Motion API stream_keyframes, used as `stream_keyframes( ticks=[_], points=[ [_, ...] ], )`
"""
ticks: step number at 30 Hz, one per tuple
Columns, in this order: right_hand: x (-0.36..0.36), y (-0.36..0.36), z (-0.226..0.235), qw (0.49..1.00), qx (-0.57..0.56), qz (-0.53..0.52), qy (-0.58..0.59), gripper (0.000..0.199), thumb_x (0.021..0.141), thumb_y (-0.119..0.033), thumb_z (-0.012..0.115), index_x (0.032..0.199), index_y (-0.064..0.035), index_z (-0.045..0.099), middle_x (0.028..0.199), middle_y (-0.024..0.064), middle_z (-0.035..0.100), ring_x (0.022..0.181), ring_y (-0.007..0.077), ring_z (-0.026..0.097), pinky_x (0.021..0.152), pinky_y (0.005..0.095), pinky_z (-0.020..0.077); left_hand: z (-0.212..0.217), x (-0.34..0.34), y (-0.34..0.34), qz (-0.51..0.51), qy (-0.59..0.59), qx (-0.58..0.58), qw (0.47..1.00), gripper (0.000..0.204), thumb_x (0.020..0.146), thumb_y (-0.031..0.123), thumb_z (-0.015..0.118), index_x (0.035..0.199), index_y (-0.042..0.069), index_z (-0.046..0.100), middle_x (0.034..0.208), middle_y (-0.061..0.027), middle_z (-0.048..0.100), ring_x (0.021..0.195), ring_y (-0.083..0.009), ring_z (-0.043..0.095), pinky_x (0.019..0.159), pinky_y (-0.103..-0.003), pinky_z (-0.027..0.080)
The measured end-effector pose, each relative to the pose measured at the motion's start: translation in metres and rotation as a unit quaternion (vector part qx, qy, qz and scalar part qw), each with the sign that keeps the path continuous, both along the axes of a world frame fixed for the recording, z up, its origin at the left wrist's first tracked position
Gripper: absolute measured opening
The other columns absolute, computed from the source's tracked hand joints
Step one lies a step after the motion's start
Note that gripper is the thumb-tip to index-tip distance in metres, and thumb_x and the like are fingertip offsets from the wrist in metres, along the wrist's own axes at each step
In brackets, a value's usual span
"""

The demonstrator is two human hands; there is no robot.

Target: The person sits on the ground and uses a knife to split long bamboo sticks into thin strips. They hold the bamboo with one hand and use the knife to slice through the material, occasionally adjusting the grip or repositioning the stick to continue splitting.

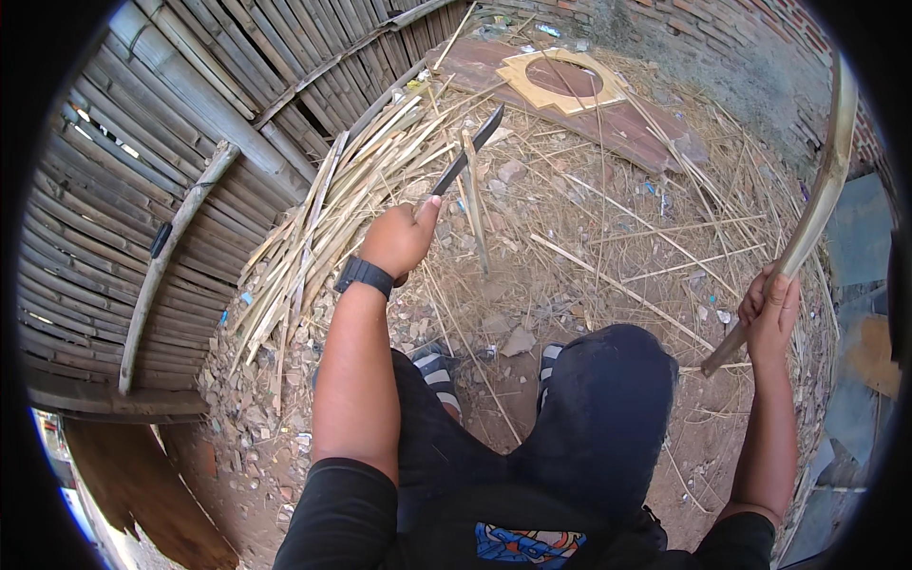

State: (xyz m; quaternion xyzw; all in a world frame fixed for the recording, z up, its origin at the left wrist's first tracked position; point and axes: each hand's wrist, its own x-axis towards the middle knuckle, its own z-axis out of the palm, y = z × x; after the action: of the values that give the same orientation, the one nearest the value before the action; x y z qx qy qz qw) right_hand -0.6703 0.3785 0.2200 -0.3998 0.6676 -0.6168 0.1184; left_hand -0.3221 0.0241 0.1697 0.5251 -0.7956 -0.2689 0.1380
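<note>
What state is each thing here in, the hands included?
Left hand: closed around the knife handle, raised.
Knife: held, dark blade pointing up and away.
Right hand: gripping the pole near its lower end.
Pole: held upright, curved.
Strips: piled loose by the fence.

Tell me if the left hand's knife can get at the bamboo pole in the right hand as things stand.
Probably yes. The left hand holds the knife raised in open air; nothing stands between it and the pole in the right hand, though they are well apart.
</note>
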Motion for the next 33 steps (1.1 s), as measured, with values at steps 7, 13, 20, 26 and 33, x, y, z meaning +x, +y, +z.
stream_keyframes(
  ticks=[7, 13, 20, 26, 33],
  points=[
    [-0.008, 0.025, -0.115, 0.866, 0.424, 0.102, 0.246, 0.029, 0.104, -0.031, 0.047, 0.101, -0.0028, 0.05, 0.067, 0.0103, 0.053, 0.06, 0.0229, 0.053, 0.059, 0.0391, 0.044, -0.004, -0.018, -0.007, -0.023, -0.046, 0.062, 0.997, 0.071, 0.095, 0.059, 0.042, 0.091, -0.007, 0.067, 0.081, -0.0286, 0.067, 0.08, -0.0426, 0.067, 0.079, -0.048, 0.051],
    [-0.01, 0.013, -0.041, 0.948, 0.315, 0.054, 0.0, 0.038, 0.106, -0.041, 0.04, 0.097, -0.0069, 0.054, 0.064, -0.0001, 0.045, 0.054, 0.0104, 0.044, 0.049, 0.0282, 0.0363, 0.008, -0.036, 0.007, -0.001, -0.043, 0.087, 0.995, 0.071, 0.096, 0.058, 0.041, 0.091, -0.008, 0.066, 0.071, -0.0225, 0.066, 0.059, -0.0344, 0.066, 0.07, -0.044, 0.054],
    [-0.01, -0.02, -0.026, 1.0, -0.007, -0.009, -0.014, 0.032, 0.106, -0.039, 0.039, 0.109, -0.0079, 0.047, 0.065, -0.0042, 0.041, 0.052, 0.0029, 0.038, 0.043, 0.0193, 0.0324, 0.003, -0.043, 0.003, -0.016, -0.06, 0.067, 0.996, 0.07, 0.097, 0.057, 0.041, 0.094, -0.009, 0.064, 0.07, -0.0225, 0.066, 0.056, -0.0334, 0.066, 0.068, -0.044, 0.054],
    [-0.021, 0.031, -0.143, 0.868, 0.444, 0.108, 0.194, 0.029, 0.104, -0.031, 0.044, 0.11, -0.003, 0.049, 0.073, 0.0213, 0.056, 0.064, 0.0358, 0.056, 0.064, 0.0471, 0.044, -0.02, -0.055, -0.015, -0.048, -0.111, 0.042, 0.992, 0.071, 0.097, 0.059, 0.04, 0.095, -0.007, 0.065, 0.076, -0.0223, 0.067, 0.069, -0.0346, 0.067, 0.075, -0.044, 0.052],
    [-0.024, 0.024, -0.07, 0.954, 0.289, 0.067, -0.05, 0.036, 0.106, -0.04, 0.04, 0.104, -0.0071, 0.052, 0.065, -0.0009, 0.045, 0.055, 0.008, 0.043, 0.049, 0.0252, 0.0348, -0.008, -0.042, -0.003, 0.006, -0.066, 0.107, 0.992, 0.071, 0.097, 0.058, 0.041, 0.092, -0.009, 0.065, 0.071, -0.0233, 0.066, 0.056, -0.0339, 0.065, 0.065, -0.043, 0.053]
  ],
)
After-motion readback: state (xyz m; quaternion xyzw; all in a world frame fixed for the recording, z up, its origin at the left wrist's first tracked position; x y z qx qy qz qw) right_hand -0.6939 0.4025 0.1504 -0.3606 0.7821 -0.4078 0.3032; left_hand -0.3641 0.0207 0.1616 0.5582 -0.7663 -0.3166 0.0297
